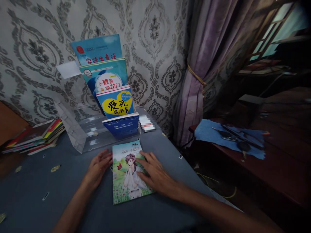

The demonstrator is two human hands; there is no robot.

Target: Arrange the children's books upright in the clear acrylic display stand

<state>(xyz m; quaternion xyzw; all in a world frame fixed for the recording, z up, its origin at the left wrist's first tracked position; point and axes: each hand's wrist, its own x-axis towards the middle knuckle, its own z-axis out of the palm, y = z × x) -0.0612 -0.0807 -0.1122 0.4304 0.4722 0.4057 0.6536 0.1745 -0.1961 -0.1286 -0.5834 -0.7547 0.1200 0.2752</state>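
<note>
A green illustrated book (pixel 126 181) lies flat on the grey-blue table (pixel 60 200) in front of me. My right hand (pixel 155 174) rests on its right half with fingers stretched flat across the cover. My left hand (pixel 98 168) lies open at the book's left edge, fingertips touching it. Behind the book stands a clear acrylic tiered rack (pixel 82 129) with several books upright in its steps: a dark blue one (pixel 121 127) in front, a yellow-heart cover (pixel 118 103) behind it, then a teal one (pixel 107 77) and a blue one (pixel 97 48) at the back.
A stack of books (pixel 36 136) lies at the left by the patterned wall. A purple curtain (pixel 201 64) hangs to the right. Beyond the table's right edge, a dark wooden desk (pixel 279 161) bears a blue cloth (pixel 218 132) with scissors. Small scraps dot the tabletop.
</note>
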